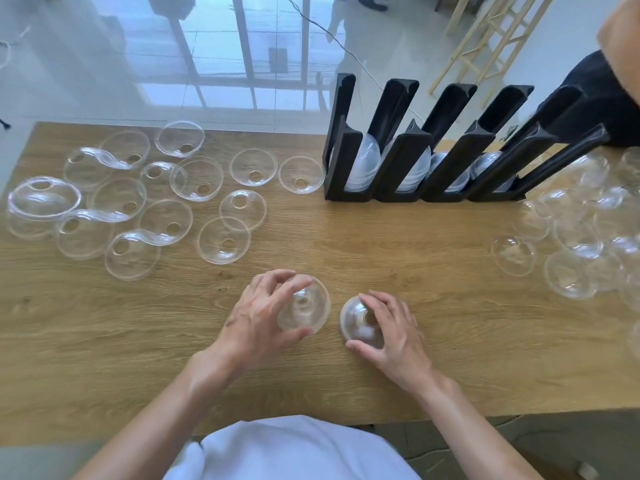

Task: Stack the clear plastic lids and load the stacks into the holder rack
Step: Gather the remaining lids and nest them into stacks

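head view, black rack [398,161] holding lid stacks [363,164], left hand [258,317] and right hand [391,327] each gripping a lid

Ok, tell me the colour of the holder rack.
Black: the holder rack is matte black all over, seen best in the head view.

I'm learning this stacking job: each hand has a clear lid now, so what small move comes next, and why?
Probably bring the right hand with its clear plastic dome lid onto the clear dome lid in the left hand: the two sit apart side by side, not yet nested.
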A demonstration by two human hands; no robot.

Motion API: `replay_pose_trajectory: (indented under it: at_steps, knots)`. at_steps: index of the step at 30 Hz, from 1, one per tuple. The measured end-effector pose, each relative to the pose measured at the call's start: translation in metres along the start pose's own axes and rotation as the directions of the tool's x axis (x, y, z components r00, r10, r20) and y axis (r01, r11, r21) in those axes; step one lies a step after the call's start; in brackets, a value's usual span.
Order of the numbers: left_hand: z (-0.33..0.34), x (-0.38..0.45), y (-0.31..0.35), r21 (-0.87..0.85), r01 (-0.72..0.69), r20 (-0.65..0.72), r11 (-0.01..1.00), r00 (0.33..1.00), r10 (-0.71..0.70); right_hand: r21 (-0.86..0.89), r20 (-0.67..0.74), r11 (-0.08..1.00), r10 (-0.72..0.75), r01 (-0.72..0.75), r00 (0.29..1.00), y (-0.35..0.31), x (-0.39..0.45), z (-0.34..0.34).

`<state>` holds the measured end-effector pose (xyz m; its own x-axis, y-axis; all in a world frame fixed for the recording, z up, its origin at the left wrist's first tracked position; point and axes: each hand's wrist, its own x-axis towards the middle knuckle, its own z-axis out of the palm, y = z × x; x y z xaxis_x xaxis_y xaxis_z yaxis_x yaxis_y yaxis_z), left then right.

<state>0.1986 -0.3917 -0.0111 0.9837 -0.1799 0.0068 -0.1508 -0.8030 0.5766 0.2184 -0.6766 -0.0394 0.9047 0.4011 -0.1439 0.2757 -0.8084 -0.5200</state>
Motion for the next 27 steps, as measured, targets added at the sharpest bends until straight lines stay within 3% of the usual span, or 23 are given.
replay_pose_trajectory:
  at_steps: [5, 17, 23, 27]
  knots:
    - [0.015, -0.007, -0.007, 0.05, 0.009, 0.093, 0.999, 0.996, -0.013, 0.006, 0.006, 1.0, 0.003, -0.003, 1.0, 0.001, 0.012, 0.003]
    - [-0.018, -0.045, -0.057, 0.038, 0.239, -0.076, 0.97, 0.969, -0.235, 0.027, 0.02, 0.989, -0.147, 0.147, 0.989, -0.061, 0.086, 0.018]
    - [-0.025, -0.057, -0.064, -0.002, 0.273, -0.14, 0.962, 0.952, -0.271, -0.036, 0.159, 0.97, -0.233, 0.242, 0.959, -0.084, 0.106, 0.021]
    - [-0.032, -0.053, -0.07, 0.015, 0.246, -0.141, 0.969, 0.96, -0.242, 0.02, 0.228, 0.971, -0.238, 0.24, 0.944, -0.087, 0.118, 0.011]
